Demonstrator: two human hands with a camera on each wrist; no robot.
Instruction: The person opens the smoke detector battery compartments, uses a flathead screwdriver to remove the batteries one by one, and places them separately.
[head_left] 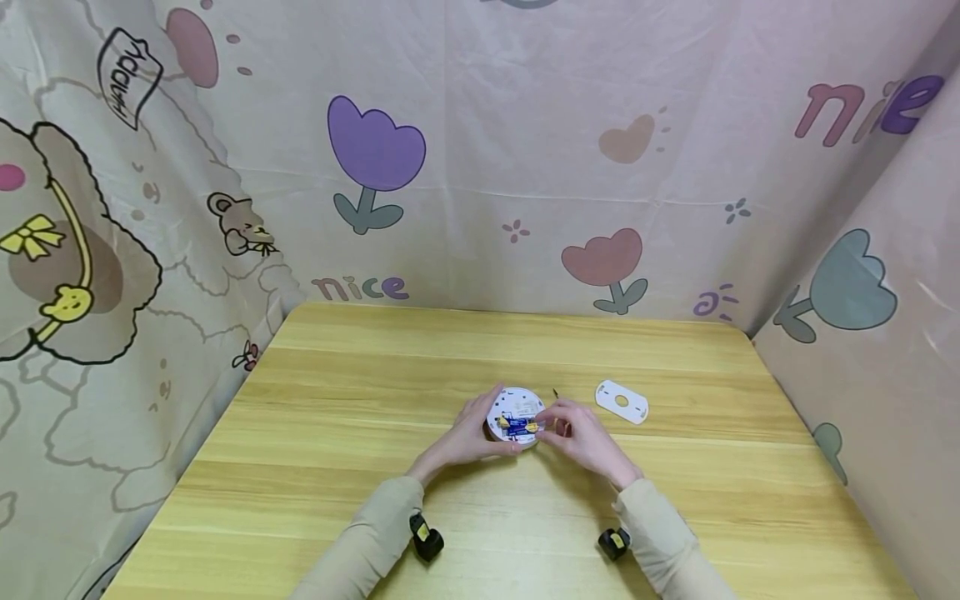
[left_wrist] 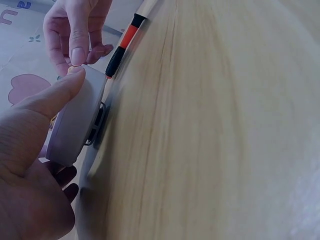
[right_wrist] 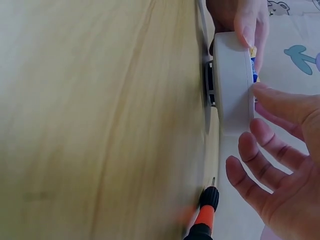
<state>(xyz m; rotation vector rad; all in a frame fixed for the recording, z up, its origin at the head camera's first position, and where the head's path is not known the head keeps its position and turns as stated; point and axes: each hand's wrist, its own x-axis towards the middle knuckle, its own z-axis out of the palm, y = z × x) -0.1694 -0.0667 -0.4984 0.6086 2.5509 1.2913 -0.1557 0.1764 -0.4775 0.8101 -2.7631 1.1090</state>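
Observation:
A round white smoke detector point(head_left: 504, 406) sits on the table with its battery side up. Several blue-and-yellow batteries point(head_left: 516, 427) show in the middle of its face. My left hand point(head_left: 472, 433) grips the detector's side, thumb along the near rim and fingers round the far left. At the right end of the batteries, my right hand point(head_left: 581, 435) pinches a battery's yellow end between thumb and forefinger. Its other fingers point(right_wrist: 257, 162) hang loosely beside the detector in the right wrist view. The left wrist view shows the white casing point(left_wrist: 82, 112) edge-on.
An orange-and-black screwdriver point(left_wrist: 124, 46) lies on the table beyond the detector, partly hidden behind my right hand in the head view. Farther right lies a white oblong plate point(head_left: 611, 394) with a round hole. Patterned curtains point(head_left: 480, 167) enclose the wooden table point(head_left: 337, 400).

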